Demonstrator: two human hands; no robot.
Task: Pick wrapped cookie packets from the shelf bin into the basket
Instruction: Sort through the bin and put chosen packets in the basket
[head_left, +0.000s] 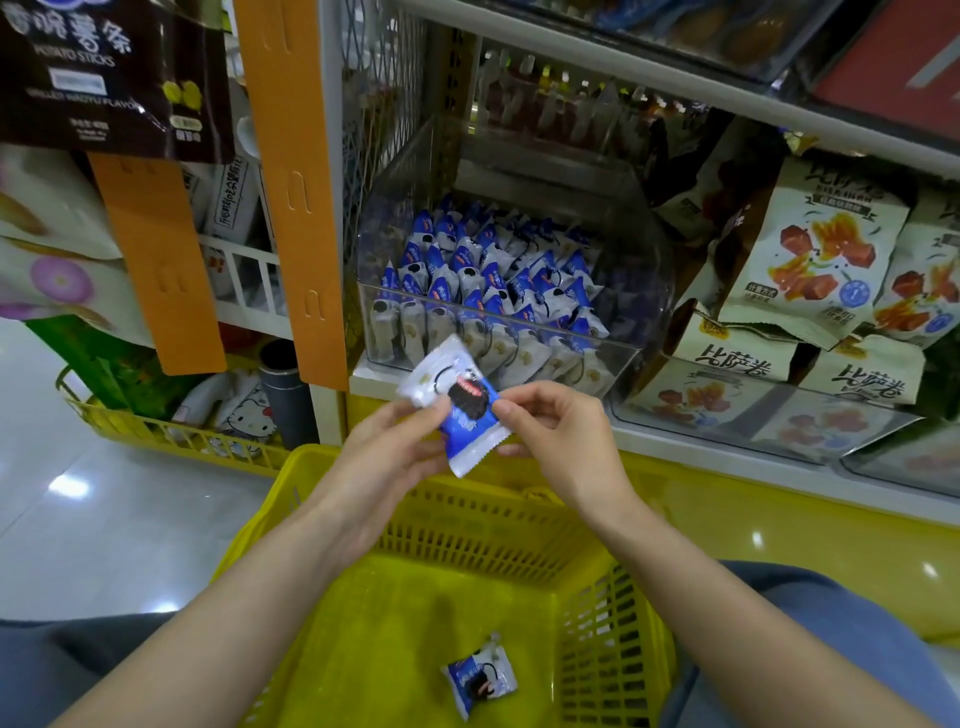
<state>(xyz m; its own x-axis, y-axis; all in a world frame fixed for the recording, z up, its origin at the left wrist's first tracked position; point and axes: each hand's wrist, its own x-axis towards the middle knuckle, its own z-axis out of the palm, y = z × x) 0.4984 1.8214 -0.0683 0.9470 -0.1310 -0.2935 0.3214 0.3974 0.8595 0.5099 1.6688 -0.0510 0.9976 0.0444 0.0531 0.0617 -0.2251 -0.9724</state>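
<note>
Both bare forearms reach up from the lower corners and converge at mid-frame, the left forearm (234, 613) and the right forearm (727, 597) angled inward. The left hand (384, 447) is turned palm up, thumb laid over the near face of a small white and blue plastic cookie packet (452, 410), fingers curled behind it. The right hand (561, 441) pinches the packet's right edge between thumb and forefinger, its other fingers loosely bent, wrist slightly raised

blue-white cookie packets (483, 275); yellow lattice basket (467, 525); orange strips (291, 182).
</note>
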